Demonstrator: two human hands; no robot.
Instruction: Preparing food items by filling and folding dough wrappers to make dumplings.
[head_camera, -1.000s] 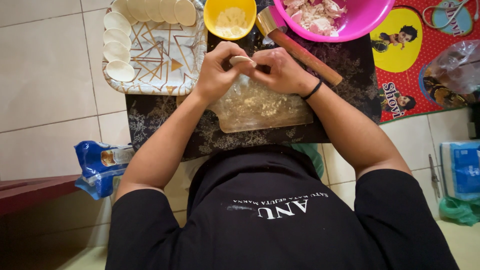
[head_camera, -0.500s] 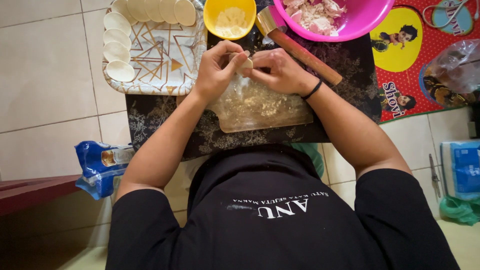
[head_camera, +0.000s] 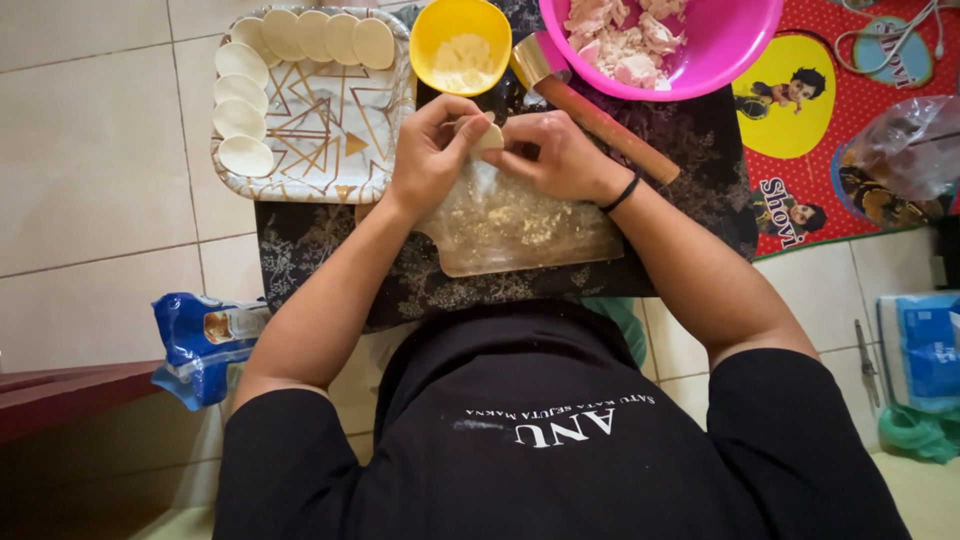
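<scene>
Head view: both hands meet over a floured board.
Left grip (head_camera: 432, 150): fingers clamped on a dough piece (head_camera: 488, 136).
Right grip (head_camera: 555, 155): fingers pinched on the same dough piece.
Board (head_camera: 520, 225): directly beneath.
Tray (head_camera: 320, 130): left, 8 round wrappers along its rim.
Yellow bowl (head_camera: 462, 45), pink bowl (head_camera: 690, 45): beyond the hands.

Ahead of my fingers (head_camera: 470, 125) the way is crowded: the yellow bowl (head_camera: 461, 45), the pink bowl (head_camera: 662, 45) and the rolling pin (head_camera: 598, 118) stand close. The patterned tray (head_camera: 320, 130) blocks my left; its bare middle is free. The floor tiles (head_camera: 100, 170) beyond lie open.
</scene>
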